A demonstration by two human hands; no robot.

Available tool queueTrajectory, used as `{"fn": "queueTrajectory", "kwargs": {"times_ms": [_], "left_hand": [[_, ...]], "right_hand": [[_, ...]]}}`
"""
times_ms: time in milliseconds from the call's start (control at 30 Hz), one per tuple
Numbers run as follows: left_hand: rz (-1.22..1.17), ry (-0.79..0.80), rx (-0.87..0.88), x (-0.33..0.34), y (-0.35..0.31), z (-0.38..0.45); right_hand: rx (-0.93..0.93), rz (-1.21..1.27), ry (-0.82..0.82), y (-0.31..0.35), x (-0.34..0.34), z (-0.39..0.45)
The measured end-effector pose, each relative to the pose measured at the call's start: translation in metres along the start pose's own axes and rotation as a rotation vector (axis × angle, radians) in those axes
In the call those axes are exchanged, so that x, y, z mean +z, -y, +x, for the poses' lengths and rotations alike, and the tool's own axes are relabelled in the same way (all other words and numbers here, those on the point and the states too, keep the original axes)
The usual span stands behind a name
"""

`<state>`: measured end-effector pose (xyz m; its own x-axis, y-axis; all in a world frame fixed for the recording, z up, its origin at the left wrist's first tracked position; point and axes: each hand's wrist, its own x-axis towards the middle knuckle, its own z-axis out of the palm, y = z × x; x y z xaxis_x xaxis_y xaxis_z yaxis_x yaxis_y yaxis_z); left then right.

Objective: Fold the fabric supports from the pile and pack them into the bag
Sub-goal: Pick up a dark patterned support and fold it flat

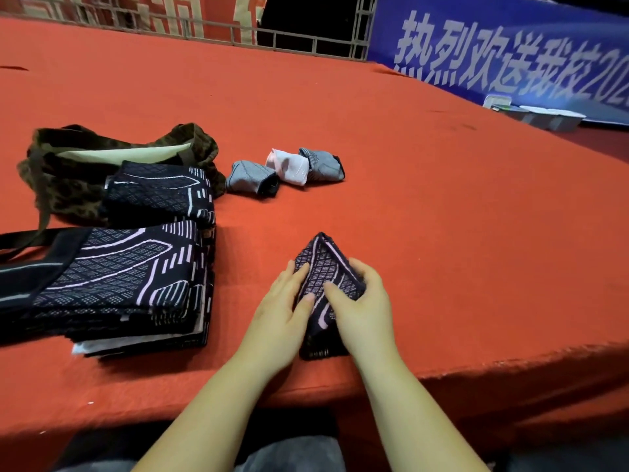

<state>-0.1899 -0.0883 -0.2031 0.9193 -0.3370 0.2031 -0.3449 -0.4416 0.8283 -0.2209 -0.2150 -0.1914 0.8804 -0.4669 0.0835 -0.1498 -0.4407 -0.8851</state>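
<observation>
Near the table's front edge, our left hand [284,306] and right hand [357,298] gripped the dark patterned support [321,267], fingers curled round its sides — soft, light knit, springy; best pinched along the fold.

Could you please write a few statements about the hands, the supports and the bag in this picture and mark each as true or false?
1. Both hands are on the dark patterned support near the table's front edge. True: the left hand and right hand hold it between them.
2. The camouflage bag lies at the far right of the table. False: it lies at the left, behind the pile.
3. Three small rolled supports lie on the red tablecloth. True.
4. The pile of dark supports sits inside the bag. False: it rests on the cloth in front of the bag.
5. All three small rolls are grey. False: the middle one is pale pink.
</observation>
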Motion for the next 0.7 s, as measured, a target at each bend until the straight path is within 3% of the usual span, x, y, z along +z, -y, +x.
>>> {"fn": "queueTrajectory", "kwargs": {"times_ms": [200, 700], "left_hand": [[0.425, 0.218, 0.059, 0.012, -0.003, 0.010], [0.638, 0.390, 0.049, 0.028, -0.001, 0.016]], "right_hand": [[-0.013, -0.086, -0.081, -0.001, -0.032, 0.000], [0.002, -0.410, -0.056, -0.036, -0.042, 0.001]]}}
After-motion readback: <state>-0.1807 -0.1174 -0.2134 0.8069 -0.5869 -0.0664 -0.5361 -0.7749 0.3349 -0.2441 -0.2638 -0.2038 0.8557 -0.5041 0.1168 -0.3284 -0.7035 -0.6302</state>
